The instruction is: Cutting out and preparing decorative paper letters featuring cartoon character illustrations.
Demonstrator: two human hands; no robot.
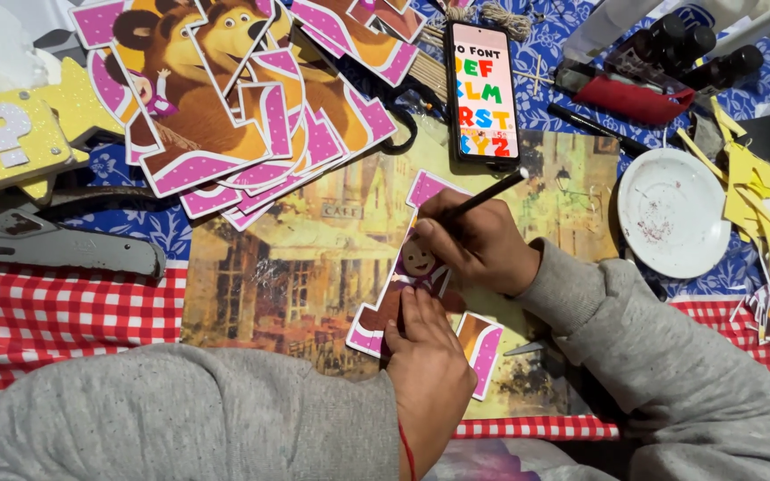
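Observation:
A cartoon cut-out card [422,267] with a pink border and a small girl figure lies on a picture placemat [314,258]. My left hand [425,356] presses flat on the card's lower part. My right hand [479,240] grips a thin black pencil [492,190] with its tip down on the card near the top. Both arms wear grey sleeves.
A pile of similar bear cut-outs [242,89] lies at the top left. A phone [483,89] showing coloured letters lies above the card. A white dish [673,212], yellow paper scraps [755,191], dark bottles [697,44], a yellow glitter block [11,138] and a grey saw-like tool [55,245] surround it.

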